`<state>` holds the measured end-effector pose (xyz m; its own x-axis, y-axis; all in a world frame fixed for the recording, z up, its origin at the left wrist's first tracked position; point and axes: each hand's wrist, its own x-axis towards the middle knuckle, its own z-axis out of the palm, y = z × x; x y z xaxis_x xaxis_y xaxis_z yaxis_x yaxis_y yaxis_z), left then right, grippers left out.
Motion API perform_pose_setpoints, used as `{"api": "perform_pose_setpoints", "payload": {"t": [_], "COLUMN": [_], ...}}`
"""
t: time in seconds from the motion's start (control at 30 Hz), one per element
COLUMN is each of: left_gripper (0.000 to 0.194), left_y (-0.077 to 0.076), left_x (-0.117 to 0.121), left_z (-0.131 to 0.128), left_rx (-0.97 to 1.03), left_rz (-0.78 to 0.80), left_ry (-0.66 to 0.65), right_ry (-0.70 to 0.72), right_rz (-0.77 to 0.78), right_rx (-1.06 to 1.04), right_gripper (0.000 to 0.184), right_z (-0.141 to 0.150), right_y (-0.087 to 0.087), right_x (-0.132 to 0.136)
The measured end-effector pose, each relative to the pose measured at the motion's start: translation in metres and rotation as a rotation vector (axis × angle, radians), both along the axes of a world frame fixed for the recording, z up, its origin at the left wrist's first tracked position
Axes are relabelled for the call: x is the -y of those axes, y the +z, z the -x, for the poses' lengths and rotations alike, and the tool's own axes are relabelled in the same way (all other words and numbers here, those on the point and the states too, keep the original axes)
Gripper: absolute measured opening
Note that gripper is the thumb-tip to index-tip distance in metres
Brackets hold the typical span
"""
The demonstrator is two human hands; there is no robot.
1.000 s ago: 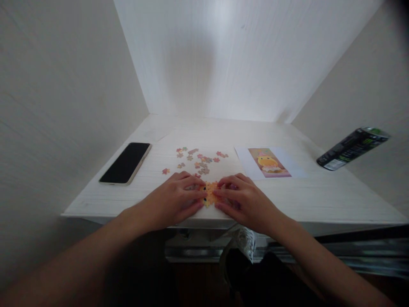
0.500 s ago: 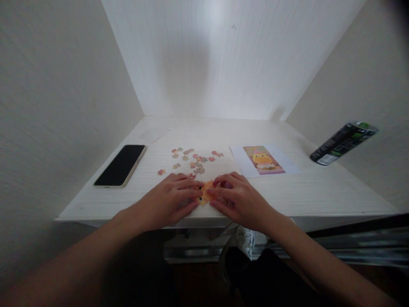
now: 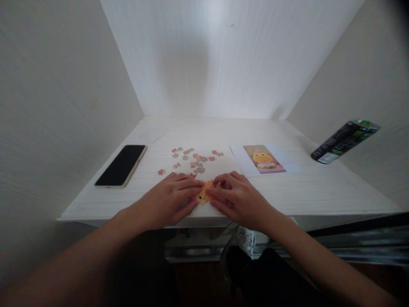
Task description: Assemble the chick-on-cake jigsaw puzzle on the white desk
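Observation:
A small joined section of a yellow-orange jigsaw puzzle [image 3: 204,198] lies close to the table's front edge, with a dark eye showing on it. My left hand [image 3: 177,194] grips it from the left, fingertips on its surface and thumb near the lower edge. From the right, my right hand [image 3: 238,194] holds the other side with bent fingers. Both hands cover much of the section. Just beyond them, several loose jigsaw pieces [image 3: 200,169] in pink, grey and green are scattered on the table.
On the white table [image 3: 191,130], a black-screened phone [image 3: 121,165] lies at left. A paper sheet with a printed picture of a yellow toy figure [image 3: 263,159] is right of the loose pieces. A dark can [image 3: 343,143] stands at far right. Walls enclose three sides.
The fingers of my left hand have shifted slightly right over the puzzle section, covering one of the two dark eyes. My right hand stays almost still.

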<state>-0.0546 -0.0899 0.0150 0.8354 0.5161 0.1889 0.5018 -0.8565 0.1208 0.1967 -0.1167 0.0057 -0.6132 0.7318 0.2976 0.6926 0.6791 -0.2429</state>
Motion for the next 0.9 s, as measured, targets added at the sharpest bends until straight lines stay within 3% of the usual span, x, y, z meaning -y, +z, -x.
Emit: {"api": "perform_pose_setpoints", "payload": {"t": [0.9], "left_gripper": [0.033], "left_y": [0.0026], "left_x": [0.0017], "left_z": [-0.0050], "left_rx": [0.100], "left_rz": [0.034], "left_ry": [0.021], "right_ry": [0.012], "right_rz": [-0.033], "right_rx": [-0.007], "right_gripper": [0.021], "right_z": [0.0009], "right_y": [0.0031], "right_x": [0.0023]}}
